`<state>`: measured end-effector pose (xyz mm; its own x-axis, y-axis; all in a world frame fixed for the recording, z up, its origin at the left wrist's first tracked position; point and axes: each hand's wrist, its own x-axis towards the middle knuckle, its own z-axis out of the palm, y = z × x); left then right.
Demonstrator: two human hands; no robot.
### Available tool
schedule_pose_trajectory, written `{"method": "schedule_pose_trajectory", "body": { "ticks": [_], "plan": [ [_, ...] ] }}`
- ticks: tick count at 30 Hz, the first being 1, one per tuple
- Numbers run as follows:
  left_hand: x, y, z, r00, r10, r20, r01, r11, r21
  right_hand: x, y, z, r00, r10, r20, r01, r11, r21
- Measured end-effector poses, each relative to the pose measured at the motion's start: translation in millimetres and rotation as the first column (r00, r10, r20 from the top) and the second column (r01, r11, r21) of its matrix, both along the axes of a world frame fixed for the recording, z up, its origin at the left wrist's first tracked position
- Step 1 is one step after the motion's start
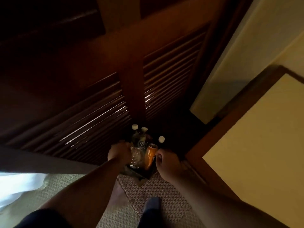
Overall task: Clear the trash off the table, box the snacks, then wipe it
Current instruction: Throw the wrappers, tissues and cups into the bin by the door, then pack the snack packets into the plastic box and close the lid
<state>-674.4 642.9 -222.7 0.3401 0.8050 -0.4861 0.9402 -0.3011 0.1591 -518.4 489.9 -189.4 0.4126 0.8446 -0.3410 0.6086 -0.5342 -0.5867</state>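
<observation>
Before the louvred doors, over carpet: one dark bin, held between your hands. Contents: three white-capped bottles, one dented orange can. Left hand: fingers curled on the bin's left side. Right hand: fingers curled at its right rim, beside the can.

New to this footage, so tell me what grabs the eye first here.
A crushed orange can and white-capped clear bottles stand out at centre, bunched in a dark bin. The left hand and right hand flank it; their grip is too dark to judge. Dark louvred doors fill the background.
</observation>
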Motion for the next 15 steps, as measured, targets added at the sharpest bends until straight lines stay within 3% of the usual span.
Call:
{"method": "schedule_pose_trajectory", "body": {
  "ticks": [3, 7, 15],
  "plan": [
    [1, 6, 12, 0.993, 0.019, 0.117, -0.022, 0.999, 0.024, -1, 16, 11, 1.0, 0.003, -0.011, -0.003, 1.0, -0.029],
    [28, 10, 48, 0.959, -0.072, 0.274, 0.056, 0.996, 0.065, 10, 30, 49, 0.999, -0.032, -0.025, 0.033, 0.997, 0.072],
    [154, -24, 164, 0.719, -0.327, 0.614, 0.292, 0.943, 0.161, 94, -14, 144, 0.957, -0.285, 0.056, 0.259, 0.923, 0.284]
  ]
}}
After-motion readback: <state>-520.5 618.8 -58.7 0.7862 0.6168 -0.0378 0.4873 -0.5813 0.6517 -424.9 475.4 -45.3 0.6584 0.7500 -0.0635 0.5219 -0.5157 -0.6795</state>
